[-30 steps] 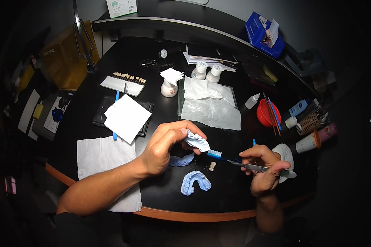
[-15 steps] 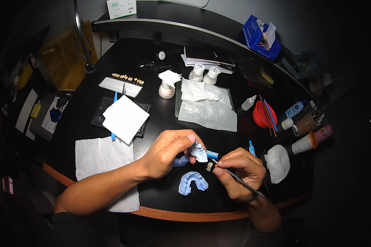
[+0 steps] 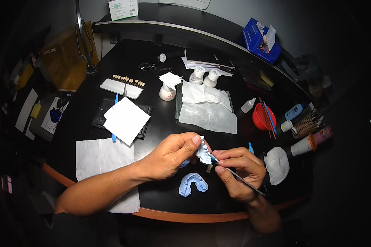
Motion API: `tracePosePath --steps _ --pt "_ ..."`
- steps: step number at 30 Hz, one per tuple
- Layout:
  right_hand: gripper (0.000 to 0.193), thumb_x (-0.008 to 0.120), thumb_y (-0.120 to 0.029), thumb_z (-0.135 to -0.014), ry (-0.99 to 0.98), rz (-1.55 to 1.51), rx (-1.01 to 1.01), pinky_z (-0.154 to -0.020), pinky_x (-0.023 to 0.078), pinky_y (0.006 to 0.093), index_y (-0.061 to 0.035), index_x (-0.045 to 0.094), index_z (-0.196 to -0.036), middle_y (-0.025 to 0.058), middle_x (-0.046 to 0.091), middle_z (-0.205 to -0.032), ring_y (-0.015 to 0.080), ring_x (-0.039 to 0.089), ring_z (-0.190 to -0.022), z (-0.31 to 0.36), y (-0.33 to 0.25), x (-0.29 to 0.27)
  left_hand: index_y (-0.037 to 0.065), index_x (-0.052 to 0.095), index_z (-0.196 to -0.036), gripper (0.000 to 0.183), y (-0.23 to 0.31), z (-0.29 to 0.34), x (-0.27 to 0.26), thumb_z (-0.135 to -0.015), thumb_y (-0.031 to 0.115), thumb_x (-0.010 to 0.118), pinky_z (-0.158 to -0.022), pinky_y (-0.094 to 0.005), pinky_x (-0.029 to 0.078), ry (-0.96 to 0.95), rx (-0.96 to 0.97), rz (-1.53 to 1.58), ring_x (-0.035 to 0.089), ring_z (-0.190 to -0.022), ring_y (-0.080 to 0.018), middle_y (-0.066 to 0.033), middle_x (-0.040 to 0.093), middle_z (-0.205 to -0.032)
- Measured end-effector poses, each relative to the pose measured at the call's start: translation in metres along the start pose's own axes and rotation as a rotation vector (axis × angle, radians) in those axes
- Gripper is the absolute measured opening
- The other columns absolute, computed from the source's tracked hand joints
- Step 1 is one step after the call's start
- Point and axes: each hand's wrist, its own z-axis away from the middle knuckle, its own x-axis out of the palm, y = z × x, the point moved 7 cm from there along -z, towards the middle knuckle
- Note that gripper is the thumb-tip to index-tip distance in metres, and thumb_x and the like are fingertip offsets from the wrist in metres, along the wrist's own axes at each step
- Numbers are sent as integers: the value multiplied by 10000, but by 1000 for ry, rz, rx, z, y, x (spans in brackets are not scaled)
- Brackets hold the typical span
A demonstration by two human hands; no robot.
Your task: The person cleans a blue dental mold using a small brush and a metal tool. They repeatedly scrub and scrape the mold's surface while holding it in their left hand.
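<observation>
Head view, centre: left hand [image 3: 173, 154] curled, thumb and fingers gripping pale-blue toothed dental cast [image 3: 203, 154]. Right of centre: right hand [image 3: 243, 166] half-curled, fingertips pinching slim grey metal instrument [image 3: 251, 185], tip at cast's lower edge; contact unclear. Lower centre: blue horseshoe-shaped dental mould [image 3: 193, 183].

Blue on black

The toothed dental model [image 3: 203, 153] is pale blue-white. On the black bench [image 3: 160, 198], near its orange-brown front edge [image 3: 185, 215], the horseshoe-shaped dental piece [image 3: 193, 177] is light blue. Near the right edge, the round bowl [image 3: 259, 118] is red, the tapered cup [image 3: 301, 147] white and orange.
</observation>
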Motion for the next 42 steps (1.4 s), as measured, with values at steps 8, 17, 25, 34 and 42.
tracePosePath --steps 8,17,25,34,42 --pt "139 767 114 -863 90 -175 136 -889 672 393 39 692 -953 167 720 -924 275 787 -946 9 8 -3 -55 643 -1366 508 4 -3 1 -1151 381 499 -806 -291 604 3 -33 111 720 -821 -146 -118 732 -977" --pt "133 785 92 -868 121 -126 117 -815 689 362 34 684 -931 148 713 -896 267 796 -877 11 7 -6 -62 661 -1347 406 6 -1 0 -1128 269 576 -834 -297 638 30 -71 98 777 -925 -194 -157 758 -1054" --pt "134 789 95 -868 133 -99 126 -795 683 335 34 691 -935 155 719 -888 266 797 -880 12 8 -7 -69 669 -1334 348 5 -1 1 -1112 189 597 -899 -330 659 33 -80 138 775 -983 -226 -159 699 -1153" --pt "141 797 103 -859 115 -78 79 -772 676 316 30 701 -932 163 732 -894 281 802 -903 11 9 -7 -78 679 -1314 332 5 -1 2 -1098 164 609 -917 -358 684 41 -83 154 753 -1044 -245 -143 649 -1178" --pt "143 795 118 -850 94 -79 49 -802 687 341 30 702 -914 164 733 -893 279 803 -903 9 8 -5 -78 681 -1299 357 2 -1 0 -1113 214 590 -886 -355 689 40 -95 181 753 -1016 -232 -167 699 -1127"
